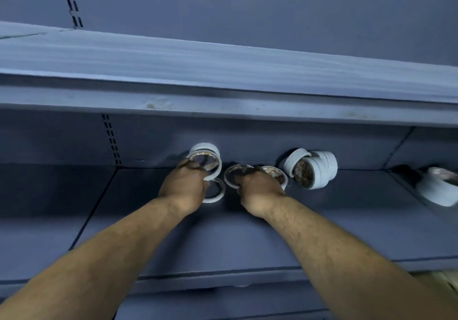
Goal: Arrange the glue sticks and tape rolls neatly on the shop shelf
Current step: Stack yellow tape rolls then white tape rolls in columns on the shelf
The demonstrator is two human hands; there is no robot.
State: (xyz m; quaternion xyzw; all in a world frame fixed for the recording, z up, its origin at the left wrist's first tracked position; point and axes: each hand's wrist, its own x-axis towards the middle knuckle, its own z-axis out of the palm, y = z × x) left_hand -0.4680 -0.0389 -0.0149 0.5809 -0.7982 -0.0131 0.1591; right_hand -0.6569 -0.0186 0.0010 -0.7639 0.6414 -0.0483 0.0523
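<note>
Head view: both bare forearms reach forward onto the lower shelf [148, 220], a blue-grey board with an upper shelf [223, 72] overhanging it. The two hands are close together near the back panel.

The left hand [184, 186] has its fingers curled over the rim of a stack of tape rolls [207, 155]. The rolls are white, tilted up on edge and lean against the back panel. Just below that hand, a thin tape roll [218, 193] lies flat on the shelf, partly hidden by the knuckles.

The right hand [260, 188] grips a tape ring [229, 174], its fingers hooked through the opening. A flat tape roll [276, 173] sits right behind this hand, touching or nearly touching it; which, I cannot tell.

To the right, a pack of tape rolls [314, 169] lies on its side, its brownish core facing the camera, and one roll leans on its left end. At the far right edge there is a wrapped bundle [438, 189], white and too blurred to identify. A slotted upright [111, 141] runs down the back panel on the left.
</note>
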